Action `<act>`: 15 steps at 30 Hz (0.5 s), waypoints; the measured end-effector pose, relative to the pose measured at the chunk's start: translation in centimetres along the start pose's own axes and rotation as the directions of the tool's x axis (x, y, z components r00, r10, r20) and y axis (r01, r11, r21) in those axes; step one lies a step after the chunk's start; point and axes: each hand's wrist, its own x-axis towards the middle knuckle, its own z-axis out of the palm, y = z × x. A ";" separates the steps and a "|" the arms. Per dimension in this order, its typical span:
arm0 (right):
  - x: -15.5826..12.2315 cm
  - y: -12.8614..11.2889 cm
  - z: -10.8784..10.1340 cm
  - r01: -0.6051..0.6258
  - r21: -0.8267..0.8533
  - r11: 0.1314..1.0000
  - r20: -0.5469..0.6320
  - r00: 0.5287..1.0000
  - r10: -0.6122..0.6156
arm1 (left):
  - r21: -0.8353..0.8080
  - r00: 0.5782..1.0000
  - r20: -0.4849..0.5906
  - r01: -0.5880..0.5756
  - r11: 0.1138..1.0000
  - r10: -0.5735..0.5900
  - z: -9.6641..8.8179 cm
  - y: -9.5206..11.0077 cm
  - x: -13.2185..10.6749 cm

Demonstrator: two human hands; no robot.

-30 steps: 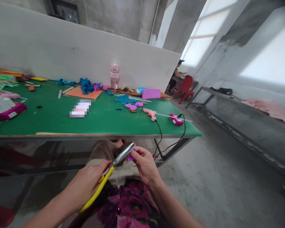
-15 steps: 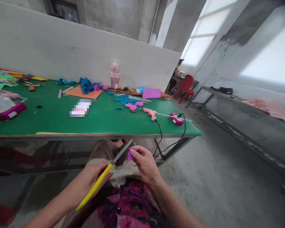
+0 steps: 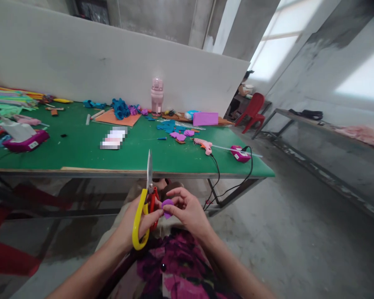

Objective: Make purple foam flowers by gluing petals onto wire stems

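My left hand [image 3: 127,222] has scissors [image 3: 138,224] with one yellow and one red handle hooked on it, the blades pointing up toward the table edge. Between both hands, over my lap, is a small purple petal-shaped piece [image 3: 167,203]. The thumb and fingertips of my right hand [image 3: 191,216] pinch its right side. My left thumb and fingertip meet its left edge. On the table beyond lie more purple pieces [image 3: 178,136], several blue pieces [image 3: 168,125] and a pink glue gun [image 3: 205,145] with a clear glue stick in it.
The green table [image 3: 81,160] spans the view ahead, backed by a white board [image 3: 112,62]. On it stand a pink bottle [image 3: 157,97], blue curled flowers [image 3: 120,109] and a magenta box [image 3: 240,153] by a black cord. A person sits far off near a red chair [image 3: 252,112].
My hands have come together at the purple piece, and my left fingertips now touch it. The scissors have swung from slanting right to nearly upright, bringing the red handle into view.
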 end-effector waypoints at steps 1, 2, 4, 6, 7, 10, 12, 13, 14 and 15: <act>0.0 0.1 0.0 0.000 -0.004 1.000 0.002 1.000 0.000 | 0.014 1.000 -0.002 0.000 1.000 0.000 0.0 0.2 -0.1; 0.0 0.1 0.0 0.000 -0.012 1.000 0.000 1.000 0.000 | 0.018 1.000 -0.004 0.005 1.000 -0.005 0.1 0.3 -0.2; 0.1 0.2 0.1 -0.006 -0.022 1.000 -0.007 1.000 0.006 | -0.014 1.000 -0.009 0.023 1.000 -0.023 0.2 0.6 -0.3; 0.1 0.2 0.2 -0.018 0.010 1.000 -0.008 1.000 0.018 | -0.081 0.998 -0.028 0.047 0.996 -0.050 0.4 0.7 -0.3; 0.1 0.2 0.3 -0.031 0.055 0.998 -0.007 0.999 0.032 | -0.124 0.997 -0.048 0.054 0.991 -0.060 0.5 0.7 -0.3; 0.1 0.2 0.6 -0.103 0.259 0.960 0.010 0.995 0.104 | -0.264 0.992 -0.104 0.042 0.964 -0.071 0.7 0.4 -0.3; 0.0 0.2 0.9 -0.143 0.365 0.920 0.035 0.989 0.141 | -0.334 0.991 -0.117 0.025 0.942 -0.068 0.8 0.1 -0.2; 0.0 0.3 1.1 -0.145 0.381 0.913 0.036 0.989 0.142 | -0.358 0.990 -0.120 0.023 0.934 -0.071 0.9 0.1 -0.2; -0.1 0.3 1.2 -0.133 0.373 0.918 0.024 0.991 0.134 | -0.371 0.990 -0.125 0.020 0.928 -0.071 1.0 0.0 -0.2; -0.1 0.3 1.3 -0.114 0.345 0.932 0.002 0.993 0.121 | -0.378 0.989 -0.132 0.015 0.926 -0.069 1.1 0.1 -0.2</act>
